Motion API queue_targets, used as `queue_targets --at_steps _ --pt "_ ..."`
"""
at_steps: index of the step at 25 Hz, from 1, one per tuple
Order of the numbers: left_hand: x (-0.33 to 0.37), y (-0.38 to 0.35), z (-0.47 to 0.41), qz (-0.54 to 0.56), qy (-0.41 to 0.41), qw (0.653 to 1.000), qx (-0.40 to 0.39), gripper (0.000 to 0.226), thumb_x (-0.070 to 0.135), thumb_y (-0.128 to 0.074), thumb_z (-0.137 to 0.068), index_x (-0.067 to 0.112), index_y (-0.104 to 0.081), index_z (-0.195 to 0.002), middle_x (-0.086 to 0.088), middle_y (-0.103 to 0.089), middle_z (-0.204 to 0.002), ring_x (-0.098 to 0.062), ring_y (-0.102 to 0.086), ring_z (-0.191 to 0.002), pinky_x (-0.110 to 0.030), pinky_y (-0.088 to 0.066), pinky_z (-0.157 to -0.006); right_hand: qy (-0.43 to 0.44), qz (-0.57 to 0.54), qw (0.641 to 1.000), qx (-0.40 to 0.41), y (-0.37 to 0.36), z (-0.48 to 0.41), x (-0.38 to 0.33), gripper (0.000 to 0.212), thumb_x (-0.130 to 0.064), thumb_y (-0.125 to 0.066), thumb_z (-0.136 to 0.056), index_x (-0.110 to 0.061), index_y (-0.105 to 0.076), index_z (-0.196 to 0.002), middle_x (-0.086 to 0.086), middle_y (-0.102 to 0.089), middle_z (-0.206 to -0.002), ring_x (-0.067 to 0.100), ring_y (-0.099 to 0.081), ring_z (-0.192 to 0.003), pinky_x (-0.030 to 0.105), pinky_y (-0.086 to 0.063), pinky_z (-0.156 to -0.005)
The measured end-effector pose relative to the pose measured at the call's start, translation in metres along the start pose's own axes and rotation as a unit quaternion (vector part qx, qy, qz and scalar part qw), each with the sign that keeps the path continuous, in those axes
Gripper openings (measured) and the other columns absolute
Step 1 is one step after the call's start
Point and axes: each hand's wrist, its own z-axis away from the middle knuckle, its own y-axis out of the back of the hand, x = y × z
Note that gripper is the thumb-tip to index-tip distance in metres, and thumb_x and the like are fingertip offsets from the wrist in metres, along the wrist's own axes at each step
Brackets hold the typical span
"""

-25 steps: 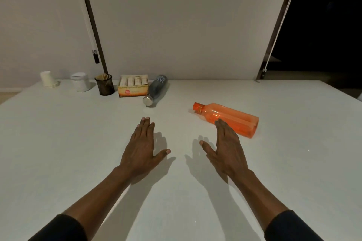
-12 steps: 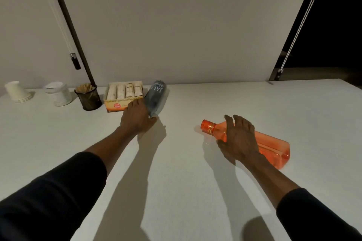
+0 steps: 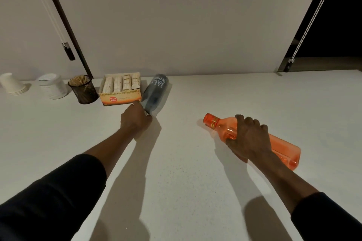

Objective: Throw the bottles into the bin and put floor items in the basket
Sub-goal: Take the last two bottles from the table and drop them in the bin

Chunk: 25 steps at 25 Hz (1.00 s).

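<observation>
A: White table (image 3: 195,172) against a plain pale wall, head view. What's the landmark?

B: Tea box (image 3: 121,95), at the far edge by the wall. Everything is placed off that.

A: Bottles?

B: Dark bottle (image 3: 156,90) lies on its side just right of the tea box, base toward the wall, cap end toward the person. Orange bottle (image 3: 284,148) also lies on its side, well right of the tea box and nearer the person, cap pointing back toward the box.

A: Hands?

B: Left hand (image 3: 135,121) is at the tea box's near right corner, fingers curled round the dark bottle's cap end. Most fingertips are hidden behind the knuckles. Right hand (image 3: 250,139) is wrapped over the orange bottle's shoulder, fingers curled on top and thumb on the near side. Both bottles are still on the table.

A: Other stuff?

B: Mesh cup (image 3: 84,92) of sticks just left of the tea box, then a white jar (image 3: 52,87), with stacked paper cups (image 3: 10,84) farthest left. Dark sleeves on both arms.
</observation>
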Motion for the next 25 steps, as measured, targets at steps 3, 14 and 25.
queue_targets --at_steps 3,14,25 --pt "-0.002 0.015 0.030 0.069 -0.003 0.997 0.041 0.051 0.037 -0.078 -0.095 0.008 -0.061 -0.133 -0.012 -0.074 -0.121 -0.025 -0.065 -0.092 -0.035 -0.048 -0.072 -0.015 -0.007 1.000 0.017 0.007 0.007 -0.004 0.069 -0.057 -0.068 -0.078 -0.016 -0.052 -0.132 0.008 -0.066 -0.107 0.030 -0.061 -0.097 0.042 -0.047 -0.084" --pt "-0.042 0.087 0.151 0.532 0.090 0.828 0.150 0.044 0.045 -0.087 -0.085 0.007 -0.078 -0.103 -0.007 -0.076 -0.094 -0.018 -0.071 -0.091 -0.054 -0.062 -0.093 -0.003 -0.175 0.973 0.149 0.056 0.036 -0.047 0.084 -0.060 -0.077 -0.080 -0.013 -0.044 -0.143 0.016 -0.061 -0.131 0.037 -0.060 -0.113 0.052 -0.048 -0.095" --pt "-0.057 0.104 0.327 0.693 0.200 0.668 0.184 0.068 0.070 -0.065 -0.092 0.008 -0.065 -0.118 -0.025 -0.078 -0.108 -0.045 -0.078 -0.096 -0.057 -0.065 -0.087 0.179 -0.329 0.922 0.092 0.097 0.136 -0.086 0.087 -0.074 -0.068 -0.078 -0.030 -0.036 -0.145 0.002 -0.055 -0.142 0.029 -0.060 -0.120 0.051 -0.050 -0.096"
